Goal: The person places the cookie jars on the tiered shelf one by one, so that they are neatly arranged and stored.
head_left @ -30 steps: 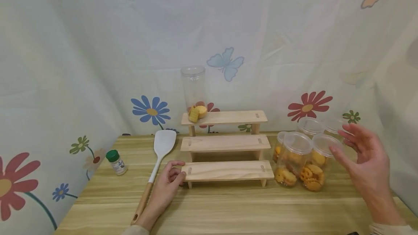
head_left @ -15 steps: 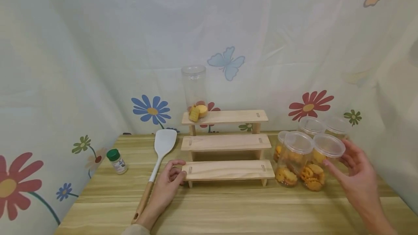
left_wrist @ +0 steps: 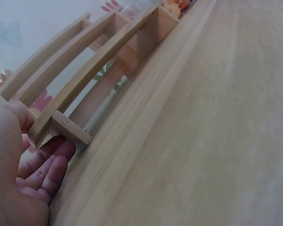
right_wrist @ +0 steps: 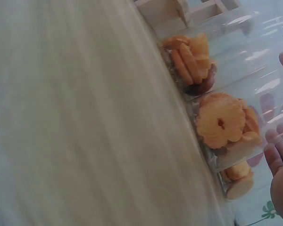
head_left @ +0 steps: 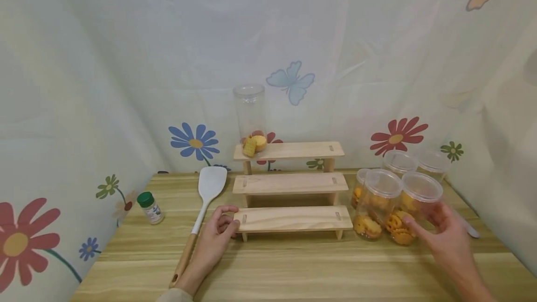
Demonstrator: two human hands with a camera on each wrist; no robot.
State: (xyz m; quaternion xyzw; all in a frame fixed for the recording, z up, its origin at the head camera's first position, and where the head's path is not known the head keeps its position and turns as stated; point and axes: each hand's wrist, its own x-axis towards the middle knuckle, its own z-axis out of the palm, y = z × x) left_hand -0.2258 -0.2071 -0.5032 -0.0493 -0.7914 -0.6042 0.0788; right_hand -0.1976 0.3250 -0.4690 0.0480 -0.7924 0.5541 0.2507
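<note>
A three-step wooden display stand (head_left: 293,218) is at mid-table. My left hand (head_left: 218,234) pinches the left end of its lowest step; in the left wrist view the thumb lies above the board (left_wrist: 68,94) and the other fingers (left_wrist: 56,174) are curled beneath. At right, my right hand (head_left: 446,234) is around the front right clear jar (head_left: 421,188) of cookies, thumb on the near side, fingers on the far right side. In the right wrist view round cookies (right_wrist: 221,120) show at that jar's bottom, with fingertips (right_wrist: 273,157) at its wall.
Several more lidded jars stand close around it, including a front left jar (head_left: 382,185). A tall jar (head_left: 249,115) stands on the top step. Left of the stand lie a white spatula (head_left: 211,183) and a green-capped shaker (head_left: 150,209). A pale handle (head_left: 471,231) lies at right.
My right hand has come left and down from above the jars to wrap the front right jar. The left hand and the stand stay where they were.
</note>
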